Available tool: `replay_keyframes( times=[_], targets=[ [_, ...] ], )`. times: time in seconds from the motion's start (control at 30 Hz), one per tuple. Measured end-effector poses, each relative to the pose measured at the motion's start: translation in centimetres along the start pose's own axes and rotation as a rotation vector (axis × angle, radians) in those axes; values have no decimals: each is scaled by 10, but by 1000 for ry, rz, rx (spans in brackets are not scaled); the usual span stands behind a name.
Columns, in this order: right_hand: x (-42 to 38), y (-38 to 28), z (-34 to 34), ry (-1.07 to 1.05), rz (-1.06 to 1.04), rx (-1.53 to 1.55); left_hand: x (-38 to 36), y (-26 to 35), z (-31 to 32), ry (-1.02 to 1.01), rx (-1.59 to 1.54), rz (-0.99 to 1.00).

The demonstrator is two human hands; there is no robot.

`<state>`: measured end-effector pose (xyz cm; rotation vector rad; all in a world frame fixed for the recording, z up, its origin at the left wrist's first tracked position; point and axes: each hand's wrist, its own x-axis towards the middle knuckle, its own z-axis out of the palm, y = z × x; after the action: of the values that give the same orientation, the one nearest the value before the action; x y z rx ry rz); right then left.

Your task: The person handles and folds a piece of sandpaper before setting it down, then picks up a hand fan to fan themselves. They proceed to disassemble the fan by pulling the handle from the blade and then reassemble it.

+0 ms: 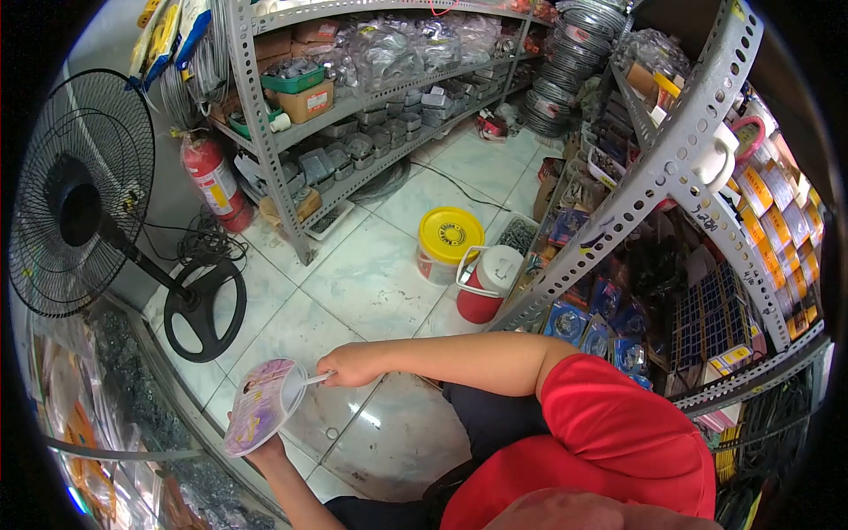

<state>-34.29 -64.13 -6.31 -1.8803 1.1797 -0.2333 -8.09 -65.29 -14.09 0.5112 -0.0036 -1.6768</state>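
Observation:
A flat plastic hand fan with a purple and pink print and a white handle is held at the lower left. My right hand is closed around the end of its handle. Under the fan's lower edge, my left hand supports and grips the blade, with most of its fingers hidden behind it. Both of my hands are on this one fan, above the tiled floor.
A standing fan and a red fire extinguisher are at left. A yellow-lidded bucket and a red and white jug stand on the floor. Metal shelves hold stock; another shelf frame rises at right.

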Motion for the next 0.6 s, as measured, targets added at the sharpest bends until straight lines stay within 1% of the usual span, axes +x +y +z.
replay_keyframes(
  times=[0.37, 0.43, 0.53, 0.57, 0.6],
  targets=[
    [-2, -1, -1, -14, 7, -3, 0, 2, -2, -5, 50, 11],
    [-2, -1, 0, -19, 13, -6, 0, 2, -2, -51, 74, -8],
    [-2, 0, 0, -19, 11, -8, -1, 2, -1, -64, 75, -3],
    [-2, 0, 0, -20, 8, -12, -3, 0, 4, -63, 75, -3],
    [-2, 0, 0, -21, 5, -15, -6, -1, 11, -9, 30, 5]
  ],
)
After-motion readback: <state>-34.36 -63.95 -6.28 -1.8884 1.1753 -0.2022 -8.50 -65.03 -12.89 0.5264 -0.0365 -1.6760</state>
